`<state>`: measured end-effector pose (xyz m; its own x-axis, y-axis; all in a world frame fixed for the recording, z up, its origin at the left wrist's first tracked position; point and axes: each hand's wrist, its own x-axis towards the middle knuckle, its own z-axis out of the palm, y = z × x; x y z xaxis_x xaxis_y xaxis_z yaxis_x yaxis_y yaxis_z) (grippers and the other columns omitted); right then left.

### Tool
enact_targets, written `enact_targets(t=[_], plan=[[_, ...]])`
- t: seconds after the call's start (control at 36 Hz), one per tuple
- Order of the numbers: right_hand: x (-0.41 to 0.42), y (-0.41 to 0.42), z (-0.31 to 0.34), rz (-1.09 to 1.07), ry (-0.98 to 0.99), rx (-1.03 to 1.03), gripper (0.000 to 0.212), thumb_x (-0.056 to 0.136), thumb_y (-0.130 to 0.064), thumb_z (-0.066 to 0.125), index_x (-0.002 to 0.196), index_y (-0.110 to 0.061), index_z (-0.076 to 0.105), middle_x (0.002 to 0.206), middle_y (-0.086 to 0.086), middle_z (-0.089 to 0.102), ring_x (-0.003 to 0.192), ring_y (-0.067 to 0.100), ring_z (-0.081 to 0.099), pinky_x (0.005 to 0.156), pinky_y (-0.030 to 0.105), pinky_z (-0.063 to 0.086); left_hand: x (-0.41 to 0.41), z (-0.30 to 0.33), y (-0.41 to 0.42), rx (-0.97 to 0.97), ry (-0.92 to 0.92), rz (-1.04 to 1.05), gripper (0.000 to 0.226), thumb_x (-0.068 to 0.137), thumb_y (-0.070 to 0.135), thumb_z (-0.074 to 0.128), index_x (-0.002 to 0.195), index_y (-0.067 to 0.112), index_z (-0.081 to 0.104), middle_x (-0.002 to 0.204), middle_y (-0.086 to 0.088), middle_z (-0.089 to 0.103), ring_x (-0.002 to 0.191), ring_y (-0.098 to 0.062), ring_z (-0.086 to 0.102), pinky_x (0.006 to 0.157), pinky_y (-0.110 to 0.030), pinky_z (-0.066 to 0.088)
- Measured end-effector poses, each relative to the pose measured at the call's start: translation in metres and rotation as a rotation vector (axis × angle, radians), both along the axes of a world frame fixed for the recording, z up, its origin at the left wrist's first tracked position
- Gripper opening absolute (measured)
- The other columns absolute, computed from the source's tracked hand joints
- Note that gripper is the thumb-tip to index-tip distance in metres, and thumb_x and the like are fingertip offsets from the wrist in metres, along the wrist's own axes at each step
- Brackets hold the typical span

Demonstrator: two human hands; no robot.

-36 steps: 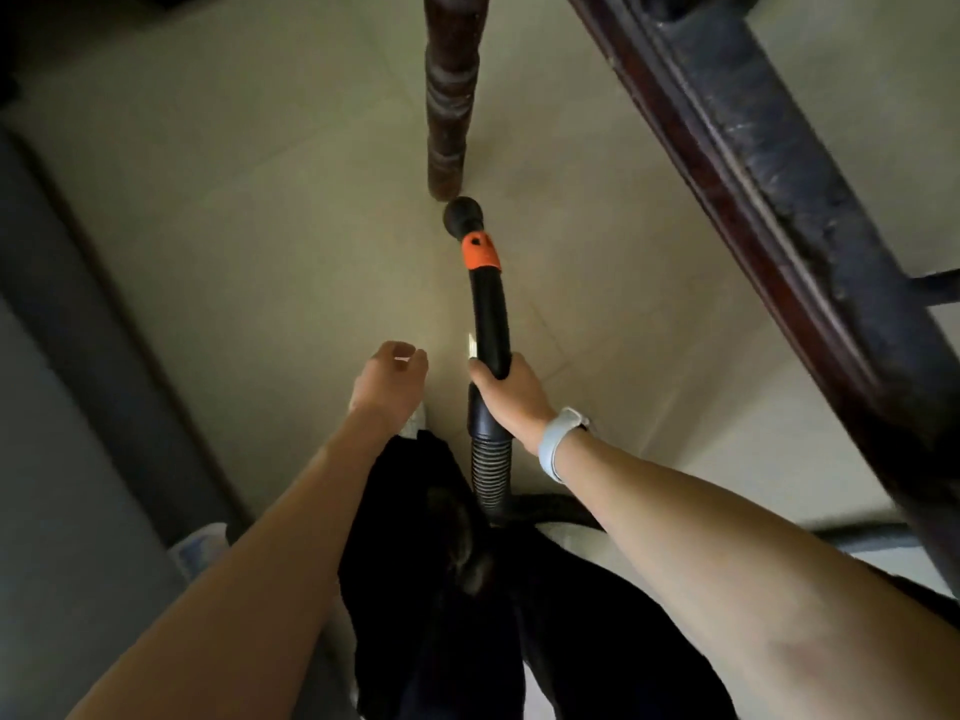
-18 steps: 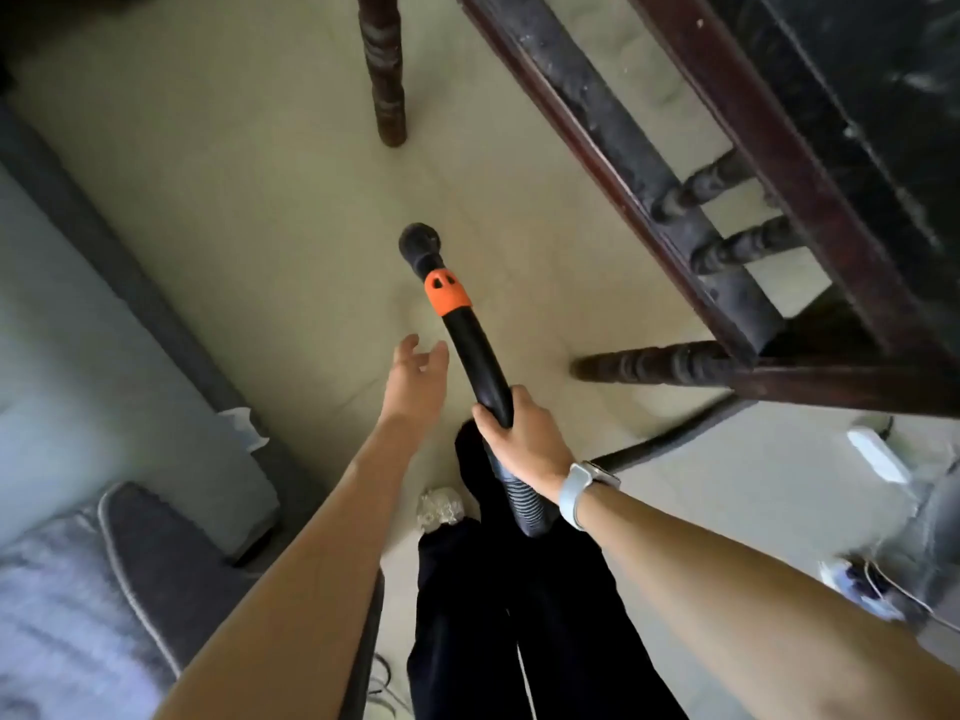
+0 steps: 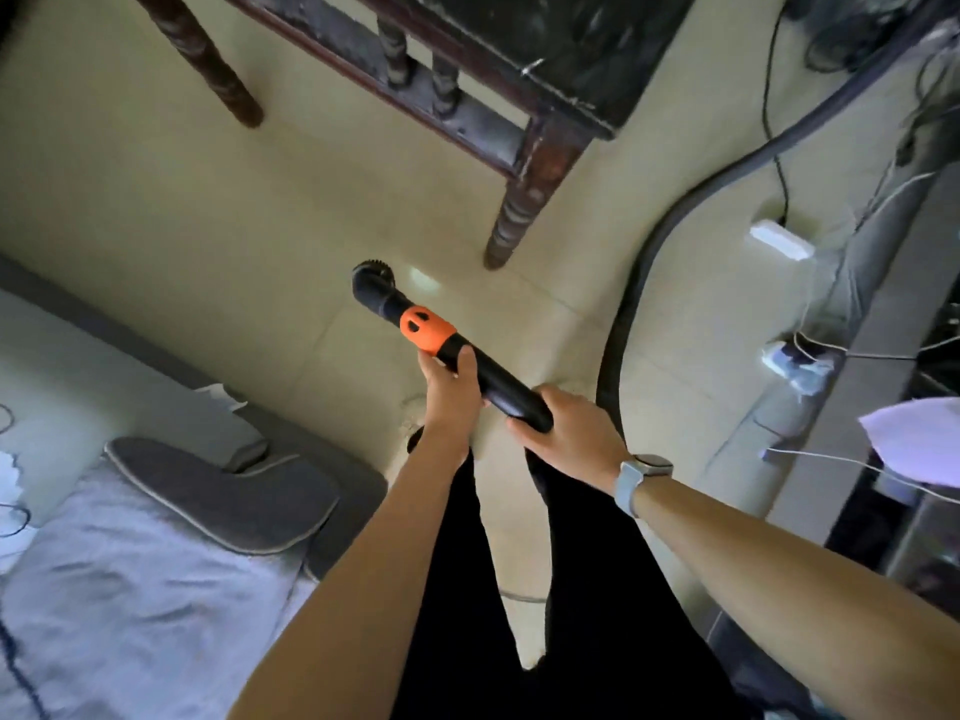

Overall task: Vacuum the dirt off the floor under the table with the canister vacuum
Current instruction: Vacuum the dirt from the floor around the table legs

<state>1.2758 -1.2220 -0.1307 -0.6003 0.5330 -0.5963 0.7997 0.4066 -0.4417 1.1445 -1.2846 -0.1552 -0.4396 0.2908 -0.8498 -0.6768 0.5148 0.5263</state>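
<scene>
The vacuum wand (image 3: 488, 374) is gripped by both hands: the left hand (image 3: 451, 392) is wrapped around it just below the orange collar (image 3: 427, 331), the right hand (image 3: 569, 433) is clenched round its rear end. The brush nozzle (image 3: 373, 283) is pointed at the tiled floor (image 3: 208, 241), just near of the table leg (image 3: 524, 210), with the dark table (image 3: 545, 49) far and right. Contact with the floor cannot be told. The hose (image 3: 634, 304) is seen curving away on the right, near loose cables (image 3: 779, 148) and a power strip (image 3: 782, 241). Risks judged: nozzle knocked against the leg if pushed forward carelessly; cables snagged by a dragged hose; dirt missed if the nozzle is held too high.
</scene>
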Motion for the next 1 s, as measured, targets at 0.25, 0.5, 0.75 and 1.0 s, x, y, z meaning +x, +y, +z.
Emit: enact_targets(t=[0.25,0.5,0.75,1.0], plan=[[0.118,0.088,0.033,-0.098,-0.007,0.034,0.034,0.088,-0.051,0.056,0.096,-0.017,0.056,0.078,-0.001,0.063,0.069,0.021,0.060,0.056,0.028,0.039,0.114,0.034,0.105,0.023,-0.109,-0.076,0.030,0.101,0.030,0.040,0.124,0.010,0.037,0.113,-0.008,0.055,0.102,-0.024,0.059,0.073,-0.033,0.053],[0.207,0.188,0.057,-0.260,-0.015,0.035,0.028,0.088,-0.047,0.058,0.090,-0.021,0.049,0.073,-0.005,0.056,0.065,0.021,0.056,0.059,0.029,0.042,0.209,0.054,0.232,0.034,-0.055,-0.213,0.027,0.100,0.032,0.041,0.116,0.011,0.038,0.095,0.000,0.054,0.099,-0.025,0.056,0.097,-0.051,0.048],[0.211,0.276,0.071,-0.436,0.069,0.116,0.033,0.088,-0.044,0.059,0.099,-0.013,0.056,0.075,0.003,0.060,0.067,0.026,0.058,0.064,0.036,0.048,0.207,0.075,0.343,0.130,0.075,-0.424,0.042,0.100,0.034,0.041,0.128,0.002,0.040,0.119,-0.016,0.057,0.109,-0.031,0.058,0.096,-0.049,0.048],[0.143,0.405,0.092,-0.530,0.213,0.211,0.032,0.090,-0.040,0.059,0.107,-0.012,0.055,0.078,-0.002,0.057,0.067,0.021,0.057,0.063,0.031,0.048,0.141,0.110,0.486,0.340,0.187,-0.509,0.041,0.101,0.032,0.042,0.130,0.003,0.040,0.120,-0.013,0.058,0.108,-0.026,0.058,0.095,-0.042,0.050]])
